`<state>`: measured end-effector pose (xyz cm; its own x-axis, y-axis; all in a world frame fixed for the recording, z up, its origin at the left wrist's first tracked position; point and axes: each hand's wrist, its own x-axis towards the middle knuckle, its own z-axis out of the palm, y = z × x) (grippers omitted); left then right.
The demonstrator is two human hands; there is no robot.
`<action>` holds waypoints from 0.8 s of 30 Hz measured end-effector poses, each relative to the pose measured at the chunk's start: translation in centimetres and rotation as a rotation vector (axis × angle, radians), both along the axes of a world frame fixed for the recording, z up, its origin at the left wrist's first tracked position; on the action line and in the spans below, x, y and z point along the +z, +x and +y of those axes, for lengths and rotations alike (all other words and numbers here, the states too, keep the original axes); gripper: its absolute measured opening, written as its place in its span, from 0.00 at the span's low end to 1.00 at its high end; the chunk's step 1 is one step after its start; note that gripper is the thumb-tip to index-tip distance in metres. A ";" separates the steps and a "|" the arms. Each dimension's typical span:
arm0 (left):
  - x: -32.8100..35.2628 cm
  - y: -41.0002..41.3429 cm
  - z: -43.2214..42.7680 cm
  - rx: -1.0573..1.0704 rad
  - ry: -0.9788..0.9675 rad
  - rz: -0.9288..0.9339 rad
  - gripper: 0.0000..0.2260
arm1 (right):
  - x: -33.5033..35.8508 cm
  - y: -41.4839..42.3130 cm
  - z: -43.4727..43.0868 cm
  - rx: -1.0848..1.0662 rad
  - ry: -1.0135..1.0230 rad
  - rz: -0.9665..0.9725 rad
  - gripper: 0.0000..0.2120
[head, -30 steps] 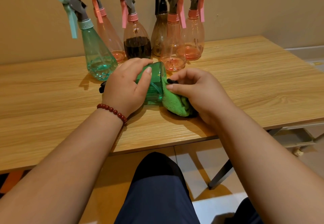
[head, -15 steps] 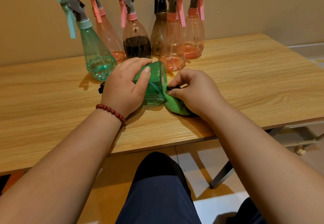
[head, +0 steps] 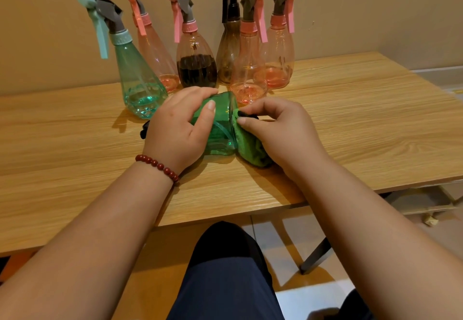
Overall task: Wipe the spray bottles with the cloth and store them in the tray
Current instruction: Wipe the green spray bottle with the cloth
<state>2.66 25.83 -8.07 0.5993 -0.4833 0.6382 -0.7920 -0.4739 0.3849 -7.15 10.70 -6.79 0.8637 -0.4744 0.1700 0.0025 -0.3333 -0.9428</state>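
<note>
Green spray bottle (head: 220,124) lies on its side on the table (head: 350,124), base toward the right. Left hand (head: 178,132) curls over its body, thumb across the top, pinning it. Right hand (head: 283,132) grips the bunched green cloth (head: 250,149) against the base. The step is probably best done by pressing firmly and turning the bottle so that every face meets the cloth. Six upright bottles stand just behind. The nearest pink bottle (head: 248,74) is close to the knuckles and could be knocked. The dark item at the right fingertips may be a cloth tag. No tray is visible.
</note>
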 end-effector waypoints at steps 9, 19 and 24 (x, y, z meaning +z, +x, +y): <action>-0.1 -0.1 0.0 -0.016 0.001 0.003 0.21 | -0.2 0.8 1.0 -0.102 0.003 -0.012 0.12; 0.0 -0.1 -0.1 -0.008 0.010 0.002 0.21 | 0.0 2.4 0.5 -0.168 0.145 -0.116 0.07; 0.0 -0.1 -0.1 -0.001 0.007 0.014 0.22 | -0.1 2.4 -0.1 -0.135 0.017 0.053 0.06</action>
<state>2.57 25.76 -8.06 0.6073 -0.4883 0.6267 -0.7873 -0.4757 0.3924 -4.78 10.63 -6.87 0.7993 -0.5895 0.1166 -0.0916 -0.3113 -0.9459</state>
